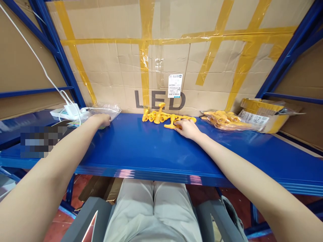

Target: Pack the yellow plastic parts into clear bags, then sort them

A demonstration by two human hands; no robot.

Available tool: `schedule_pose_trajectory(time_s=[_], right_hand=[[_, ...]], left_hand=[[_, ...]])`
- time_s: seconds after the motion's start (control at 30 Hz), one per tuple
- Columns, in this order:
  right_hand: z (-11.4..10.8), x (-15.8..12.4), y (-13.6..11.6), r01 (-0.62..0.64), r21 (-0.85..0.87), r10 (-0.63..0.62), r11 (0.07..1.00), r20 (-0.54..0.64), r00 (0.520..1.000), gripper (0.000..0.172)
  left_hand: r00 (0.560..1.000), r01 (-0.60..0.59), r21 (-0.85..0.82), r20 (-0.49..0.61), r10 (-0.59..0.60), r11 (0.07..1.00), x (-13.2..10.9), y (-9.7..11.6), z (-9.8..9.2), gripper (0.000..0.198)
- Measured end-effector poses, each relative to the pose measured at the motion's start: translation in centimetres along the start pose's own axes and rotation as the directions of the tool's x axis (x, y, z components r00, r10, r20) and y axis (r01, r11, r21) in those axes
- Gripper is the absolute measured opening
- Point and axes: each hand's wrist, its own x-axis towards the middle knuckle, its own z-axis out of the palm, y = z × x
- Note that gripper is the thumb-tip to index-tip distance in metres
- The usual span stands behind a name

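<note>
A loose heap of yellow plastic parts (161, 117) lies at the back middle of the blue shelf (141, 148). My right hand (188, 128) rests on the shelf at the heap's right end, fingers curled on one yellow part (174, 125). My left hand (101, 120) reaches to the back left and lies on a clear plastic bag (108, 111), fingers bent over its edge. Whether the left hand grips the bag is hard to tell.
A clear bag full of yellow parts (224, 120) lies to the right, beside a taped cardboard box (262, 114). A white charger with cable (72, 109) sits at the far left. Taped cardboard (161, 60) closes the back. Blue uprights flank both sides.
</note>
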Motion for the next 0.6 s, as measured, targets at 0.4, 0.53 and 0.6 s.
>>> schedule_pose_trajectory(time_s=[0.4, 0.53, 0.6], right_hand=[[-0.5, 0.1, -1.0, -0.097, -0.217, 0.108, 0.971, 0.038, 0.993, 0.031], [-1.0, 0.4, -1.2, -0.049, -0.300, 0.079, 0.953, 0.089, 0.993, 0.034], [-1.1, 0.8, -1.3, -0.038, -0.331, 0.079, 0.943, 0.111, 0.991, 0.036]], left_hand=[[0.961, 0.096, 0.261, 0.229, -0.158, 0.960, -1.7, 2.4, -2.6, 0.040], [0.962, 0.085, 0.314, 0.221, -0.160, 0.946, -2.1, 2.8, -3.0, 0.042], [0.964, 0.079, 0.325, 0.218, -0.156, 0.942, -2.3, 3.0, -3.1, 0.041]])
